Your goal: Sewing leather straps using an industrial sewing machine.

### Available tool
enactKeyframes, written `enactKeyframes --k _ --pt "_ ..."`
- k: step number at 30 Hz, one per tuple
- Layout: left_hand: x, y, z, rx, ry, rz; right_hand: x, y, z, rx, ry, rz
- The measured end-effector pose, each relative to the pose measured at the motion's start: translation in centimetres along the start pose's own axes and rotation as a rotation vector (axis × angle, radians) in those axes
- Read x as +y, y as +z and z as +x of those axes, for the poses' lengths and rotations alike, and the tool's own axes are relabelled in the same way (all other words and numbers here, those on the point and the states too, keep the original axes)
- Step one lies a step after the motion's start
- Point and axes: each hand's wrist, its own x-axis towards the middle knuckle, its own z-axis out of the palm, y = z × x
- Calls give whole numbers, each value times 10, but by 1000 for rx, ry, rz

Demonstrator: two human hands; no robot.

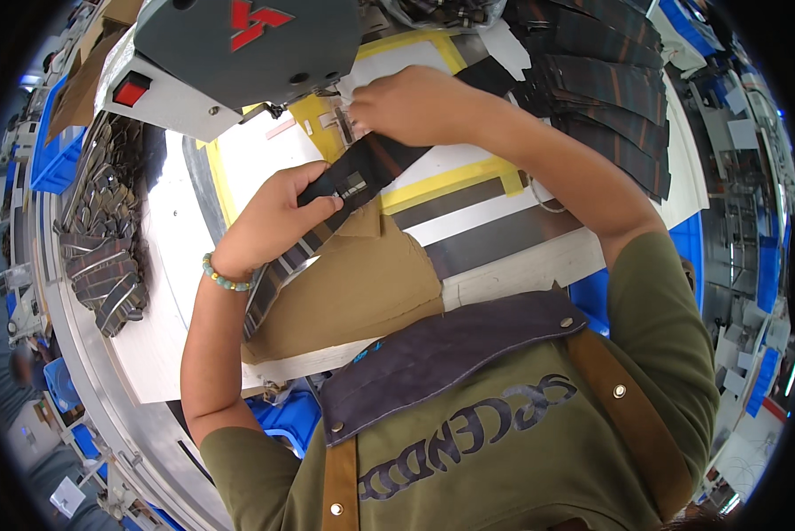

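A dark necktie with a small pale label runs slantwise across the sewing table, its striped end hanging toward the lower left. My left hand is closed on it, thumb on top beside the label. Under the head of a grey sewing machine, my right hand lies over the tie's upper part. Its fingers are curled together close to the presser foot; what they pinch is hidden. Beyond the right wrist, more dark cloth shows.
Dark plaid fabric pieces lie stacked at the right. A heap of striped ties hangs along the left side. Brown cardboard covers the near edge, and yellow tape borders the work area. A blue bin stands below the table.
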Motion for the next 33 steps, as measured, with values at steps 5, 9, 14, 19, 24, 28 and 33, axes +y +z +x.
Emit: enactKeyframes --k 5,9,14,19,24,28,33 --pt "2 0 -10 36 23 -180 59 5 -40 236 228 -264" --pt "11 11 -12 232 91 -300 34 -31 -44 393 238 103" --pt "20 17 -5 357 205 -390 -45 -53 -53 192 429 1085" --pt "31 29 4 446 277 -409 -78 -31 -36 335 587 1528" --pt "35 37 7 437 316 -355 -81 -21 -37 462 588 1579" --pt "32 36 8 422 252 -479 -80 -13 -38 518 589 1565" --pt "20 27 13 483 281 -293 -77 -14 -39 462 622 1538"
